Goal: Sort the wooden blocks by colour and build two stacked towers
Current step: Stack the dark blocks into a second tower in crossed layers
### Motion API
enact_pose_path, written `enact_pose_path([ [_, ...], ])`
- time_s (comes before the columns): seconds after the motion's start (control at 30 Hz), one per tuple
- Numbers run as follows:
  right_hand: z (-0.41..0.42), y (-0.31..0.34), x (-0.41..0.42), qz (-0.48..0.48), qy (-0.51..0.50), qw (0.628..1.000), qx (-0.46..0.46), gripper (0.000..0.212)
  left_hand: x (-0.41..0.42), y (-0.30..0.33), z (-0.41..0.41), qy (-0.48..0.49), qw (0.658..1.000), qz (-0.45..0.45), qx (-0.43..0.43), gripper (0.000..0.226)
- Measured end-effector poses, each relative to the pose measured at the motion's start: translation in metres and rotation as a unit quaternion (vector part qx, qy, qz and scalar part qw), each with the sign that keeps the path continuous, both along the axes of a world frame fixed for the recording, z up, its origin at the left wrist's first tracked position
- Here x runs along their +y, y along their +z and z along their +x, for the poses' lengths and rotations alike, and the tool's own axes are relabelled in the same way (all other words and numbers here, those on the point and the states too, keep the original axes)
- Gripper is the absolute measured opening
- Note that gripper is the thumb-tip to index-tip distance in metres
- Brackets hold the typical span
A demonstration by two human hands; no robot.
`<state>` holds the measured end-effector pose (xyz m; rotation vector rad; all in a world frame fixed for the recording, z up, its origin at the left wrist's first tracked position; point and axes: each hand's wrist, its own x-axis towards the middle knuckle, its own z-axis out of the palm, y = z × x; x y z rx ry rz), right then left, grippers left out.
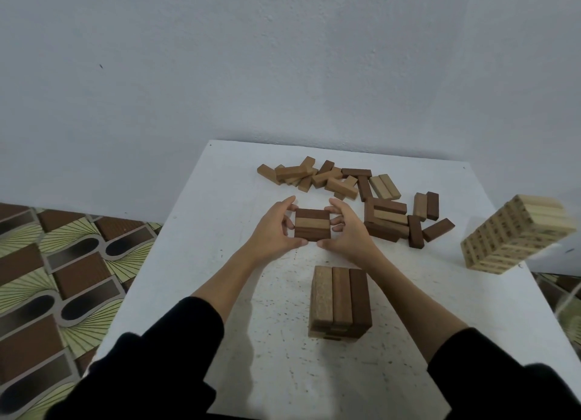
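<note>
A flat square layer of three wooden blocks (312,225), dark, light, dark, lies on the white speckled table (239,181), squeezed between the left hand (273,231) and right hand (349,231), whose curled fingers and thumbs press its sides, probably to square it up. Nearer the person than this layer stands a short brown block tower (340,302); beyond it sprawl loose mixed-brown blocks (339,184), and far to its right a pale printed block tower (515,234).

Both arms reached forward in black sleeves pushed back from the forearms. The left hand (273,228) and right hand (349,228) faced each other, fingers curled inward and thumbs low, their grip closing from opposite sides.
</note>
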<state>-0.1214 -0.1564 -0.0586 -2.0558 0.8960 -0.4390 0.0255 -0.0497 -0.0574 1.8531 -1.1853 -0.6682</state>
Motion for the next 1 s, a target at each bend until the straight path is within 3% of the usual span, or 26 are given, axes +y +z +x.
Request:
enact_pose_path([
  [0.5,-0.003,0.011,-0.002,0.060,0.040,0.997,0.031,0.086,-0.002,0.010,0.007,-0.033,0.999,0.027,0.013,0.089],
  [0.8,-0.036,0.083,0.018,0.056,0.056,0.995,-0.065,0.092,0.022,0.074,-0.004,-0.033,0.997,-0.060,0.037,0.085],
  [1.0,-0.076,0.105,0.057,0.086,0.064,0.991,-0.080,0.083,0.059,0.092,-0.032,-0.085,0.992,-0.053,0.080,0.080],
])
